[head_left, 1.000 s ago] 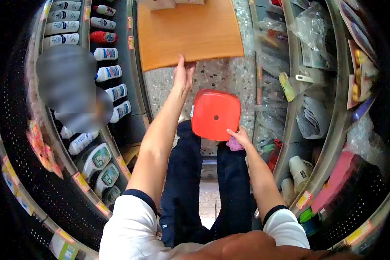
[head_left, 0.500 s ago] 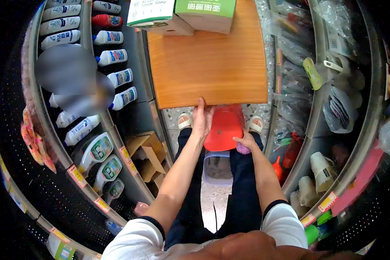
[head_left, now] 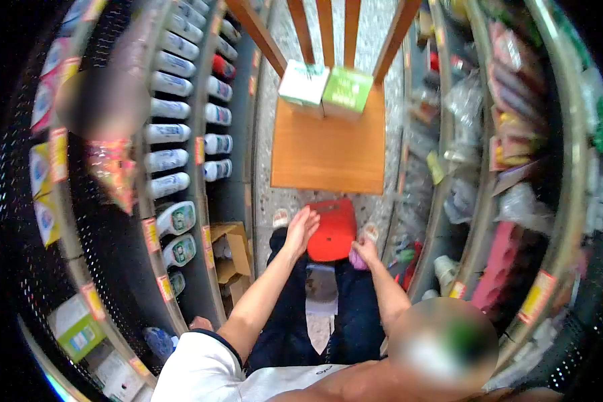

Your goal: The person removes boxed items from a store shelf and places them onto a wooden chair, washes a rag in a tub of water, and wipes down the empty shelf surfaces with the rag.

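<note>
A red plastic piece [head_left: 331, 231] with a smooth, rounded front stands between my feet, in front of the wooden chair [head_left: 328, 157]. My left hand [head_left: 301, 233] is at its upper left edge, fingers stretched out and holding nothing. At its lower right side, my right hand [head_left: 365, 250] is closed on a crumpled purple cloth [head_left: 358, 260]. A pale bucket [head_left: 322, 269] with something grey inside sits between my legs, just below the red piece.
Two boxes, one white [head_left: 304, 84] and one green [head_left: 348, 89], stand on the chair seat against the backrest. Shelves of white bottles [head_left: 168, 132] line the left side. Bagged goods [head_left: 463, 100] fill the right shelves. An opened carton [head_left: 229, 251] is low on the left.
My left hand has come off the chair's front edge and is now by the red piece. The view has shifted, so the chair looks farther off and its backrest shows.
</note>
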`<action>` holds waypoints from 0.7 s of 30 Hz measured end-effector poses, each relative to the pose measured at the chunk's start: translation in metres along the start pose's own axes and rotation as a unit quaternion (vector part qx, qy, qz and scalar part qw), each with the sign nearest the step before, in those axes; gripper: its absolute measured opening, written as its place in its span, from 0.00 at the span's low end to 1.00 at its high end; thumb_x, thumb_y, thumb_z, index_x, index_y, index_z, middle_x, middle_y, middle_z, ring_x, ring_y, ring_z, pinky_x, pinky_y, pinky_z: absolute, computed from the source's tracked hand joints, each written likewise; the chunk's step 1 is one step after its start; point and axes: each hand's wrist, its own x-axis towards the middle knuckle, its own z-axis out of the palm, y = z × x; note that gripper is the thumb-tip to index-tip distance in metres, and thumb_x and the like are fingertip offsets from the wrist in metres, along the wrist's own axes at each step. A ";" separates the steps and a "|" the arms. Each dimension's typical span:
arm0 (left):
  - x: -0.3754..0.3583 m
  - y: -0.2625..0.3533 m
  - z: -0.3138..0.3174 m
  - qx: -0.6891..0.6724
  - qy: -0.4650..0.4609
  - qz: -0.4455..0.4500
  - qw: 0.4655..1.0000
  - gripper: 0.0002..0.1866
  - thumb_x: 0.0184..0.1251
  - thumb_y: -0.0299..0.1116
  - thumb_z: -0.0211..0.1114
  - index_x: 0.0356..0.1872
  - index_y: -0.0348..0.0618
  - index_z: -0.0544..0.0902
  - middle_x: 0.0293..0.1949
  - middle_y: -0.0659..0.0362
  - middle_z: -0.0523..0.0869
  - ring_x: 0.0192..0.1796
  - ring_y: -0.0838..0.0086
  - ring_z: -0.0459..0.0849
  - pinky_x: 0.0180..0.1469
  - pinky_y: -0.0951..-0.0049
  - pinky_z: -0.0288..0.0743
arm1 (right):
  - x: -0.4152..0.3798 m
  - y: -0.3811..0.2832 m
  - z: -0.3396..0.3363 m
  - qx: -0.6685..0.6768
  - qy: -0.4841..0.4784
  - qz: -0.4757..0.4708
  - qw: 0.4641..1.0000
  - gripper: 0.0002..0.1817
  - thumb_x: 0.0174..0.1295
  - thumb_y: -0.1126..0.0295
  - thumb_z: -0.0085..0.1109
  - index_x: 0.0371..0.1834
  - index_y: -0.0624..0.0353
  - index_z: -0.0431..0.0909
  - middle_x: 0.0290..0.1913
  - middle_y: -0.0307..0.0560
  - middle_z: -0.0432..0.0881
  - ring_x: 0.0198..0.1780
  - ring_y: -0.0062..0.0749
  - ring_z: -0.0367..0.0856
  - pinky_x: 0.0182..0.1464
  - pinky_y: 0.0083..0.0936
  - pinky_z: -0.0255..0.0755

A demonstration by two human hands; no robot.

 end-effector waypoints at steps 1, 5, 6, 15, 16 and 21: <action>-0.016 0.000 -0.013 0.020 -0.013 0.005 1.000 0.24 0.71 0.44 0.60 0.62 0.43 0.70 0.52 0.58 0.79 0.55 0.68 0.79 0.60 0.64 0.72 | -0.009 0.004 -0.003 0.041 0.015 -0.032 0.999 0.26 0.51 0.53 0.68 0.48 0.61 0.81 0.39 0.52 0.85 0.42 0.41 0.84 0.48 0.33 0.75; -0.115 0.032 -0.014 0.053 -0.013 0.042 0.998 0.22 0.72 0.42 0.58 0.61 0.42 0.71 0.49 0.59 0.80 0.51 0.72 0.81 0.54 0.70 0.75 | -0.077 -0.073 -0.064 0.239 -0.047 -0.014 0.970 0.19 0.57 0.65 0.67 0.47 0.65 0.79 0.40 0.46 0.84 0.40 0.28 0.81 0.43 0.24 0.75; -0.139 0.042 -0.012 0.063 -0.008 0.049 0.997 0.21 0.72 0.42 0.59 0.60 0.42 0.72 0.48 0.59 0.81 0.50 0.73 0.82 0.53 0.71 0.75 | -0.097 -0.098 -0.079 0.185 -0.007 -0.026 0.982 0.19 0.59 0.67 0.65 0.51 0.66 0.78 0.42 0.46 0.83 0.41 0.25 0.81 0.43 0.22 0.75; -0.280 0.078 -0.044 0.075 0.003 0.186 0.980 0.17 0.72 0.39 0.58 0.56 0.41 0.74 0.48 0.56 0.81 0.50 0.73 0.82 0.52 0.72 0.77 | -0.172 -0.259 -0.116 0.356 -0.118 -0.096 0.922 0.12 0.65 0.67 0.61 0.48 0.61 0.79 0.38 0.42 0.83 0.38 0.26 0.80 0.42 0.25 0.76; -0.297 0.090 -0.047 0.075 0.005 0.197 0.978 0.17 0.73 0.39 0.58 0.56 0.41 0.74 0.47 0.57 0.81 0.49 0.73 0.82 0.52 0.72 0.77 | -0.188 -0.285 -0.109 0.365 -0.130 -0.106 0.916 0.12 0.66 0.67 0.61 0.48 0.60 0.79 0.37 0.42 0.82 0.38 0.26 0.80 0.41 0.25 0.77; -0.338 0.148 -0.081 0.050 -0.008 0.304 0.951 0.16 0.73 0.38 0.58 0.55 0.41 0.75 0.43 0.61 0.82 0.45 0.78 0.80 0.46 0.76 0.75 | -0.252 -0.398 -0.048 0.381 -0.209 -0.191 0.880 0.11 0.68 0.69 0.58 0.51 0.59 0.77 0.37 0.44 0.83 0.38 0.28 0.81 0.40 0.26 0.78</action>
